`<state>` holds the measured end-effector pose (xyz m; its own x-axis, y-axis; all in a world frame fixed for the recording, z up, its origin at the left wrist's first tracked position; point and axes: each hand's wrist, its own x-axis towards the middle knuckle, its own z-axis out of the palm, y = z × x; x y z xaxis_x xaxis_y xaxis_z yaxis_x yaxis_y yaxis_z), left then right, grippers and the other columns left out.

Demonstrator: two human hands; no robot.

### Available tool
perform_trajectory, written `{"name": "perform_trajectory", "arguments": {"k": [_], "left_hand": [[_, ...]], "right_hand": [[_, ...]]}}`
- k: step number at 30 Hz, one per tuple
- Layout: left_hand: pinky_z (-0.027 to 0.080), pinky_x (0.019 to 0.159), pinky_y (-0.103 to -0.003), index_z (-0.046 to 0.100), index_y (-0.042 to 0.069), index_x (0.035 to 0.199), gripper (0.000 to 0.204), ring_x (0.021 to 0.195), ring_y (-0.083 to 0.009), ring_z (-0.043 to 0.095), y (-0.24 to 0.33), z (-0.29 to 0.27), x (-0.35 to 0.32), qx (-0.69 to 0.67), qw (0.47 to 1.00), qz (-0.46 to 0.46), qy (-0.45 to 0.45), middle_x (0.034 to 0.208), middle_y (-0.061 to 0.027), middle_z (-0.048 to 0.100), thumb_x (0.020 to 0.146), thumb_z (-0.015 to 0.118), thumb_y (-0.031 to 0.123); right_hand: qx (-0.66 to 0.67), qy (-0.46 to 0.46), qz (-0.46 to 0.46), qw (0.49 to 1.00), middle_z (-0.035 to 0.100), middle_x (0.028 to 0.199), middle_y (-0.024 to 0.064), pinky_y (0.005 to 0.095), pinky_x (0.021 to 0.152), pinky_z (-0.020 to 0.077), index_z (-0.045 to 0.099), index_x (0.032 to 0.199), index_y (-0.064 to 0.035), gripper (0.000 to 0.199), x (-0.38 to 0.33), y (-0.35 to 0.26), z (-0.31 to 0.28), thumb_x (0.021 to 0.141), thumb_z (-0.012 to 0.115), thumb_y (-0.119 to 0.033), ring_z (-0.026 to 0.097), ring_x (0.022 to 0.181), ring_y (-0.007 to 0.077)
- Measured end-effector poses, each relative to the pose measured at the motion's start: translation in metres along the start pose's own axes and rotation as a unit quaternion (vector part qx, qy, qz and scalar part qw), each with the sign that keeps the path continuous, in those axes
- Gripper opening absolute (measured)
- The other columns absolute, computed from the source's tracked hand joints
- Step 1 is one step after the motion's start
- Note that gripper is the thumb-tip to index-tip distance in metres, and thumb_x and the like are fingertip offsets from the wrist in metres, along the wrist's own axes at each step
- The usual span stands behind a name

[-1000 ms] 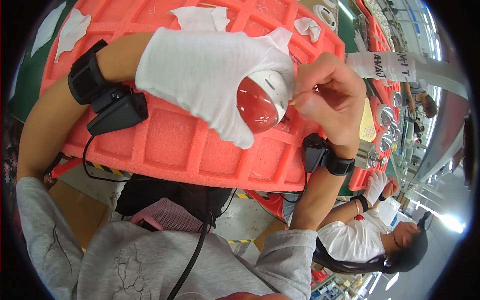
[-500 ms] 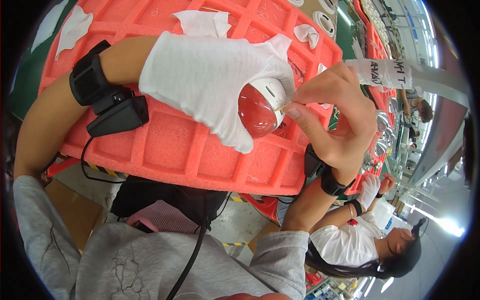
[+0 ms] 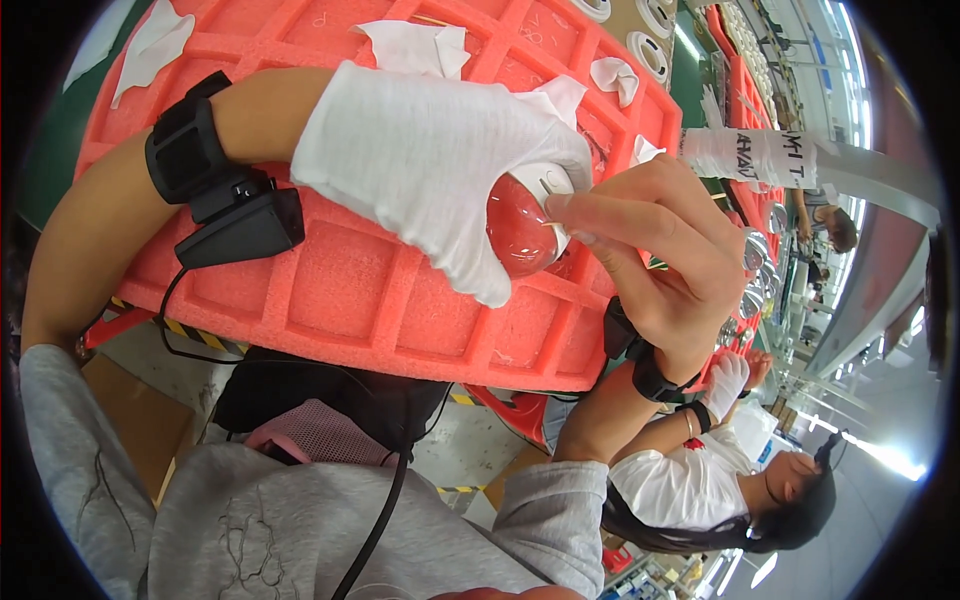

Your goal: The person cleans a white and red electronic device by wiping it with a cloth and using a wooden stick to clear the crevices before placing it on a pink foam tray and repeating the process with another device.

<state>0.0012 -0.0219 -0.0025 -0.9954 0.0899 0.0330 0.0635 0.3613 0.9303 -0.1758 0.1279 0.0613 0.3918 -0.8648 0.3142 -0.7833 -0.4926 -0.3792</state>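
Observation:
My left hand (image 3: pixel 425 165), in a white cloth glove, grips a rounded white housing (image 3: pixel 546 180) with a glossy red domed face (image 3: pixel 518 235). The housing is held above the pink foam tray, tilted so that the red face points toward me. My bare right hand (image 3: pixel 670 245) is closed in a pinch at the housing's right edge. From its fingertips pokes a thin pale stick (image 3: pixel 553 224), its end at the seam between red dome and white rim. Most of the stick is hidden by the fingers.
Under my hands lies a pink foam tray (image 3: pixel 340 275) with square compartments. White cloth pieces (image 3: pixel 418 48) lie on it, with a crumpled one (image 3: pixel 615 78) farther right. White rings (image 3: pixel 648 55) sit beyond. A taped grey post (image 3: pixel 745 157) stands right; a co-worker (image 3: pixel 690 475) works there.
My right fingers have shifted left and farther over the housing, covering more of its white part. My left hand keeps its grip, with the view shifted slightly.

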Motion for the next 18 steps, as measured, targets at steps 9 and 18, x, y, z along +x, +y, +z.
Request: {"name": "perform_trajectory", "arguments": {"k": [9,18], "left_hand": [[0.055,0.078,-0.035,0.054,0.006,0.118,0.060,0.086,-0.0218,0.067,0.004,-0.001,-0.001,-0.012,1.000,-0.020,0.000,0.095,-0.0067,0.066,0.070,0.088,0.019],[0.054,0.079,-0.037,0.049,0.005,0.125,0.073,0.092,-0.0261,0.066,0.001,0.006,-0.006,0.119,0.985,0.080,0.092,0.105,-0.0103,0.064,0.067,0.090,0.025]], "right_hand": [[0.066,0.063,0.052,0.995,0.068,0.078,0.0049,0.0293,0.059,0.0474,0.076,0.092,-0.0071,0.022,0.001,0.001,0.008,0.072,0.075,0.003,0.065,0.068,0.0191],[0.175,0.026,0.184,0.967,0.072,0.081,0.0100,0.0273,0.063,0.0480,0.071,0.088,0.0027,0.009,-0.006,-0.001,-0.002,0.080,0.072,0.002,0.064,0.069,0.0193]]}}
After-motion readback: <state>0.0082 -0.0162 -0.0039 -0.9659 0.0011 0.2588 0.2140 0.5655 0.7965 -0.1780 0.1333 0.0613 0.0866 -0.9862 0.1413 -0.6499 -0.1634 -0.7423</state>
